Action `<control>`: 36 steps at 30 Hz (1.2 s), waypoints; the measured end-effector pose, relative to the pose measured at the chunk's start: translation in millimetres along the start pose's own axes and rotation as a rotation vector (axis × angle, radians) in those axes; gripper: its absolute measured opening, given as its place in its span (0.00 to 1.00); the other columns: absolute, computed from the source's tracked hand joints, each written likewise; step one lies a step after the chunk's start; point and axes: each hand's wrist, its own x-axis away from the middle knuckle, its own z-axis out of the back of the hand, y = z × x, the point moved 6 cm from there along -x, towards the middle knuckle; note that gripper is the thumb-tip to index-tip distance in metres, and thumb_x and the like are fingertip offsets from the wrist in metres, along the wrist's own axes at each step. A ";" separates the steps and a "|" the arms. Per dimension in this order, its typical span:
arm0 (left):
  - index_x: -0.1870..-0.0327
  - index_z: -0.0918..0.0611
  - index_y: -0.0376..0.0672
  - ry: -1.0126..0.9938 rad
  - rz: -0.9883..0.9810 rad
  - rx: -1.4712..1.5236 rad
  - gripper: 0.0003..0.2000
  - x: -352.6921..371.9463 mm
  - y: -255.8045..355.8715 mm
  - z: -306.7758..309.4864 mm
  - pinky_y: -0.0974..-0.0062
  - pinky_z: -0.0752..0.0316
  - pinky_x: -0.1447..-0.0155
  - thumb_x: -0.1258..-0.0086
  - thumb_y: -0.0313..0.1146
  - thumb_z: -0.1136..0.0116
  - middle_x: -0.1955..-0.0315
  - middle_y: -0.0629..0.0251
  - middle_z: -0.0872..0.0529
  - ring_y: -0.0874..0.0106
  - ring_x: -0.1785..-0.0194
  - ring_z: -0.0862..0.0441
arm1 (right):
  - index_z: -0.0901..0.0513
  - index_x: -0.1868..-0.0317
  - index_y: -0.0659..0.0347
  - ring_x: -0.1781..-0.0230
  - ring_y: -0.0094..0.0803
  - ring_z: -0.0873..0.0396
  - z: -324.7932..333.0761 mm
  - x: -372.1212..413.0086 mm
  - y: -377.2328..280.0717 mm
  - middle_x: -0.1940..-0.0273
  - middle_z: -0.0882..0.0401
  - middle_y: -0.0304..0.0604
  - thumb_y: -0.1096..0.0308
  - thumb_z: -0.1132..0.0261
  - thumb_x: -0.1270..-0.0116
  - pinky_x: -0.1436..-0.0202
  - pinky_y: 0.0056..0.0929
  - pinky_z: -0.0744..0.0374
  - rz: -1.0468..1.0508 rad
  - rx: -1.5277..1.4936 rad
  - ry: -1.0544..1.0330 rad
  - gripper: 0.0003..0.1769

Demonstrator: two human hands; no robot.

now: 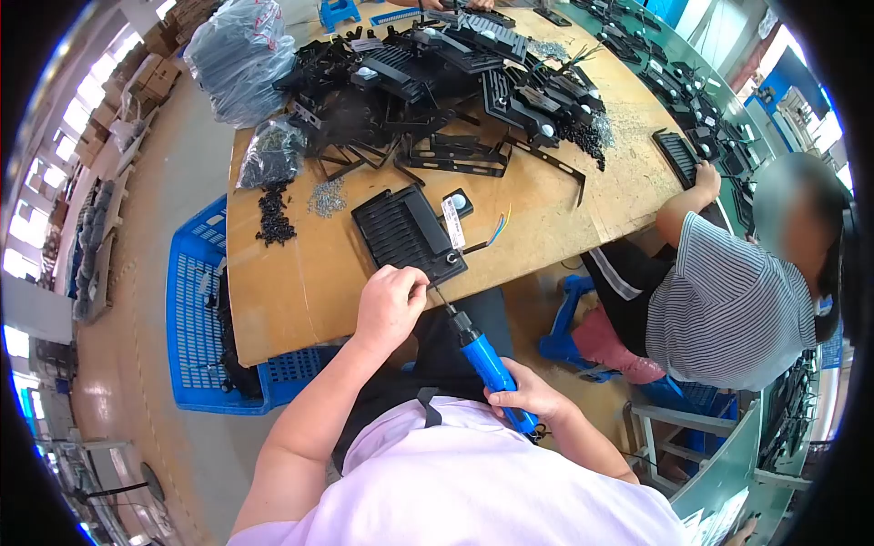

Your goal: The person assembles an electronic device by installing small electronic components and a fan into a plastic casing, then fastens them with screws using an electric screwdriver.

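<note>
My right hand [528,391] is wrapped round a blue electric screwdriver [492,369], whose bit points up and left to the near edge of a black finned lamp housing [401,235]. The fingers of my left hand [391,305] are pinched together at that same edge, beside the bit tip; what they hold is too small to make out. The housing lies on the wooden table [300,300], with a white label, a round white sensor [458,201] and coloured wires [499,229] at its right side.
Black brackets and lamps [391,91] are heaped at the table's far side. Black screws [274,217] and silver screws [326,197] lie left of the housing. A blue crate [196,328] stands at the left. A seated co-worker [728,291] reaches to a lamp at the right.
</note>
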 end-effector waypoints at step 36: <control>0.57 0.12 0.39 -0.231 0.459 0.268 0.06 -11.9 -28.3 -17.9 0.76 0.18 0.54 0.31 0.28 0.35 0.66 0.62 0.08 0.75 0.63 0.12 | 0.32 0.33 0.67 0.62 0.26 0.18 -2.0 -2.3 -5.0 0.58 0.20 0.41 0.58 0.21 0.39 0.55 0.29 0.19 0.037 0.052 -0.024 0.41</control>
